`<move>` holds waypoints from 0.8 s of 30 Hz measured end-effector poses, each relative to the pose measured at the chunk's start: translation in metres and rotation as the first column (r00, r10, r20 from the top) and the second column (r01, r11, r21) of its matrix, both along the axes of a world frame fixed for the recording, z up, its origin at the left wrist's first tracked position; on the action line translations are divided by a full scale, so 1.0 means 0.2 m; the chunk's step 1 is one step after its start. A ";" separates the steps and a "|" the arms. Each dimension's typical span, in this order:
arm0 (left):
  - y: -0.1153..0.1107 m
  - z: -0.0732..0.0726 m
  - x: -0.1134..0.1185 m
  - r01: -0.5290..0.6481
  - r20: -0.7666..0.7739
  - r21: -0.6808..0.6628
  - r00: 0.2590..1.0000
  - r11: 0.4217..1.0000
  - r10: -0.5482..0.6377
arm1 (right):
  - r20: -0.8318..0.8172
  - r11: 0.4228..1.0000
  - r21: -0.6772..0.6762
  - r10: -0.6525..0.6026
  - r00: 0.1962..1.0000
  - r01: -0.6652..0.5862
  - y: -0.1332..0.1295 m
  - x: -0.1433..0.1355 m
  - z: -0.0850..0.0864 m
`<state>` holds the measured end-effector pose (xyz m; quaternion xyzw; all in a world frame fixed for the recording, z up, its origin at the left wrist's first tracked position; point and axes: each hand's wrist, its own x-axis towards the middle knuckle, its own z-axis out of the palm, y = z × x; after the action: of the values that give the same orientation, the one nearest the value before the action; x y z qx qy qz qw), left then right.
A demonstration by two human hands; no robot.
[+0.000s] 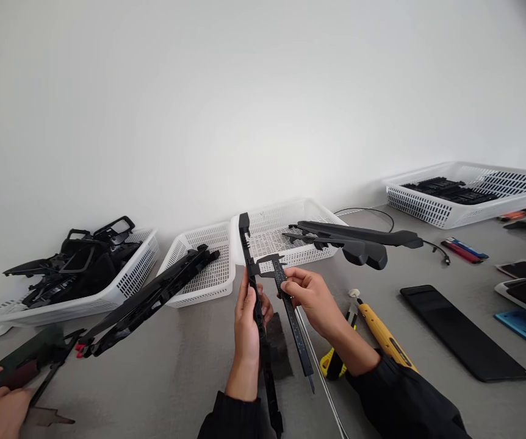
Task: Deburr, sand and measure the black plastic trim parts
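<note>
My left hand (pixel 247 314) is wrapped round a long, narrow black plastic trim piece (pixel 267 372), which stands lengthwise in front of me. In my right hand (pixel 311 299) is a dark caliper (pixel 297 335), pinched near its slide. The caliper's jaws (pixel 267 266) point left and reach the side of the trim piece; whether they touch it I cannot tell. Its depth rod sticks out at the lower end. Beneath my left hand lies a dark flat pad (pixel 280 347), partly hidden.
White baskets hold black parts: one at left (pixel 130 280), two in the middle (pixel 199 292) (pixel 309 256), one at right (pixel 462 216). A yellow tool (pixel 384 335), a cutter (pixel 334 364) and phones (pixel 464 332) lie at right. Another person's hands (pixel 0 408) work at lower left.
</note>
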<state>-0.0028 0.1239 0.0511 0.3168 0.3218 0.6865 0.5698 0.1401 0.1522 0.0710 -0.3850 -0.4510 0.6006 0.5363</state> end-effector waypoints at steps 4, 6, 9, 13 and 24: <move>0.00 0.00 0.00 -0.004 0.002 -0.001 1.000 1.000 0.004 | 0.004 1.000 0.003 -0.007 1.000 0.007 0.00 0.00 0.00; 0.00 0.00 0.00 -0.003 0.003 0.000 1.000 1.000 0.003 | 0.004 1.000 0.006 -0.016 1.000 0.016 0.01 0.00 0.00; 0.00 0.00 0.00 0.002 0.006 0.002 1.000 1.000 -0.002 | 0.010 1.000 0.004 -0.030 1.000 0.030 0.01 0.00 -0.01; 0.00 0.00 0.00 0.003 0.007 0.008 1.000 1.000 -0.003 | 0.023 1.000 0.010 -0.024 0.999 0.024 0.01 0.00 -0.01; 0.00 0.00 0.00 -0.004 0.007 -0.006 1.000 1.000 0.004 | 0.040 0.999 0.014 -0.037 0.999 0.036 0.01 0.01 0.00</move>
<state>-0.0031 0.1244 0.0513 0.3119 0.3224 0.6878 0.5707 0.1412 0.1534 0.0702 -0.4018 -0.4584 0.5799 0.5405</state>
